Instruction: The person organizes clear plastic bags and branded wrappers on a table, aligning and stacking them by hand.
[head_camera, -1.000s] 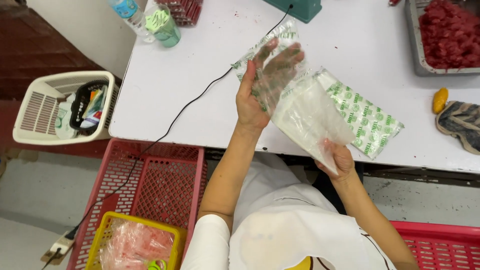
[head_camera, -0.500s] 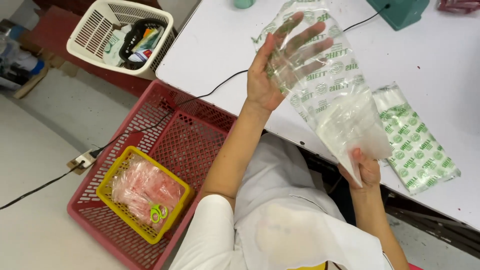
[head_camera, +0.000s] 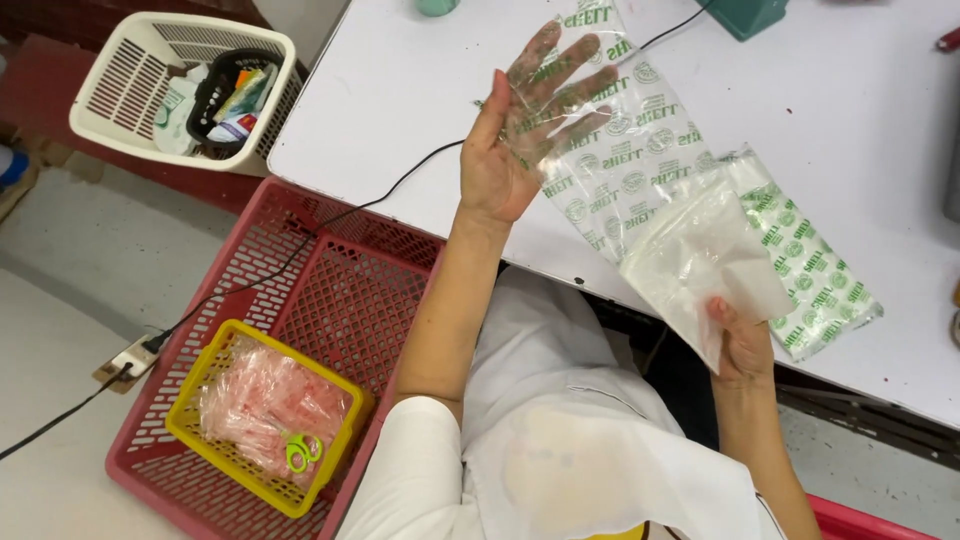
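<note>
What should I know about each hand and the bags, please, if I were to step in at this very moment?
Left hand: fingers spread inside the open end of the clear printed plastic bag, holding it up over the white table.
Right hand: pinch grip on the bag's lower end, bunched together with a plain white bag.
Another printed bag lies flat on the table under these.
On the floor: red crate holding a yellow basket of pink bagged items with green scissors.
Done: bag opened. Left: bag is empty.
</note>
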